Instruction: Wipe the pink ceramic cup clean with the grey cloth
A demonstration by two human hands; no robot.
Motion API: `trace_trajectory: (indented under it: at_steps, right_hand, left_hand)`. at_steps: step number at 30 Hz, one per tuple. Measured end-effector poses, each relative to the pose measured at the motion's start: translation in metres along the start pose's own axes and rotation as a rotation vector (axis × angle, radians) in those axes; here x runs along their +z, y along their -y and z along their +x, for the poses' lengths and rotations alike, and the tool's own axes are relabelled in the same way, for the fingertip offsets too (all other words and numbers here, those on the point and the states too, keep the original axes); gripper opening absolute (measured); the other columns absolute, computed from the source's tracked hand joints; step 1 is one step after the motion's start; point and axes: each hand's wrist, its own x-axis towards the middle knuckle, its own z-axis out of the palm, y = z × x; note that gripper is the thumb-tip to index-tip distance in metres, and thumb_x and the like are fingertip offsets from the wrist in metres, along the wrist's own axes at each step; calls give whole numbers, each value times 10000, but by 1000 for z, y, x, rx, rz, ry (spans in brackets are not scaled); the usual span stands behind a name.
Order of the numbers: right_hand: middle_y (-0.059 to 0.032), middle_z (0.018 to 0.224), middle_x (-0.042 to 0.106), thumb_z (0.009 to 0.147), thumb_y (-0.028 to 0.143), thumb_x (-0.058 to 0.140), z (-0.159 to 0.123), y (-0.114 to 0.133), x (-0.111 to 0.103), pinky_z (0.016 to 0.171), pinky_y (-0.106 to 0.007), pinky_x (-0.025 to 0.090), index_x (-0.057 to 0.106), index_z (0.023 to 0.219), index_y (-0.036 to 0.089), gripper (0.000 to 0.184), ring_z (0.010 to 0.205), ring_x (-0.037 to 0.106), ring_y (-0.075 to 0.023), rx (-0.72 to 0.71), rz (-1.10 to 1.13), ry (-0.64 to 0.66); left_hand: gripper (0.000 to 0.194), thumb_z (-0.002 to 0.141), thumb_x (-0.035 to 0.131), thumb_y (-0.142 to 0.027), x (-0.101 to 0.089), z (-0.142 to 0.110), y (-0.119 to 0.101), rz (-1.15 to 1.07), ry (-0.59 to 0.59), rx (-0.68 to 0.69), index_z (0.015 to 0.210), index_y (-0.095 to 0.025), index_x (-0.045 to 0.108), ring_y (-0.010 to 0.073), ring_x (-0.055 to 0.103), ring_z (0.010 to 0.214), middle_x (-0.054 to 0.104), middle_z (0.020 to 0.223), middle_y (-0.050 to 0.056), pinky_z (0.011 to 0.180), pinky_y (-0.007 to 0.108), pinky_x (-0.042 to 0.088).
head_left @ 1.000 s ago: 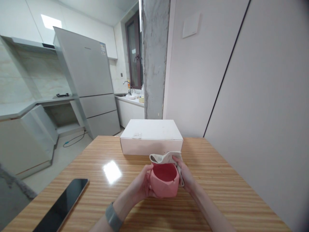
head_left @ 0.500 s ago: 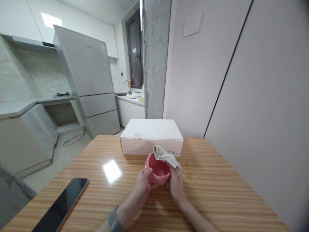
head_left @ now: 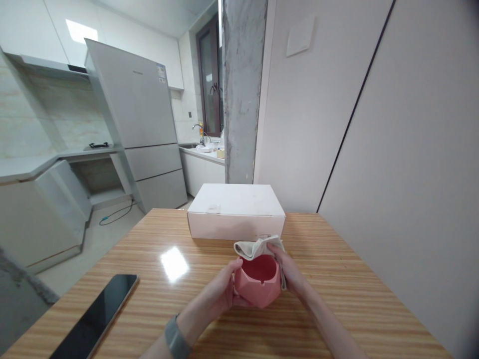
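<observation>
A pink faceted cup (head_left: 259, 281) is held just above the wooden table (head_left: 337, 299), its mouth facing up and toward me. My left hand (head_left: 220, 291) is wrapped round the cup's left side and base. My right hand (head_left: 290, 271) presses a beige cloth (head_left: 254, 247) against the cup's far rim and right side; its fingers are closed on the cloth. A grey band sits on my left wrist.
A closed white box (head_left: 235, 212) lies on the table just beyond the cup. A dark phone (head_left: 99, 314) lies face up near the table's left edge. A wall runs along the right. A fridge (head_left: 138, 124) and kitchen counters stand beyond the table.
The cup was tipped forward half a second ago with the cloth over its rim; now it is back upright, nearer to me, and the cloth sits along the far rim again.
</observation>
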Motion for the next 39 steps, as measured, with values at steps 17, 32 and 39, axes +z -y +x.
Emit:
trace_trajectory:
  at_steps: [17,32,39]
  right_hand:
    - [-34,1052,733,777,508,642,-8,-44,18,1035,-412,361,714,1007,243,358,1103,584,-285,-518,-125,-300]
    - [-82,781,768,682,488,693,4,-11,-10,861,-465,502,749,826,176,348,793,713,-317,-72,-13,-52]
    - [-46,949,764,686,498,704,10,-21,-8,952,-422,453,726,895,214,353,953,678,-281,-238,-12,-161]
  left_hand:
    - [457,745,729,-330,6,3,4,-80,-162,311,1116,-131,551,271,708,879,717,1050,150,755,392,584]
    - [371,836,584,-487,-2,3,1,-83,-73,-38,841,-120,634,122,593,463,658,608,14,493,267,550]
    - [317,831,586,-434,-1,5,-2,-77,-184,44,797,-123,642,105,591,450,669,621,19,469,217,510]
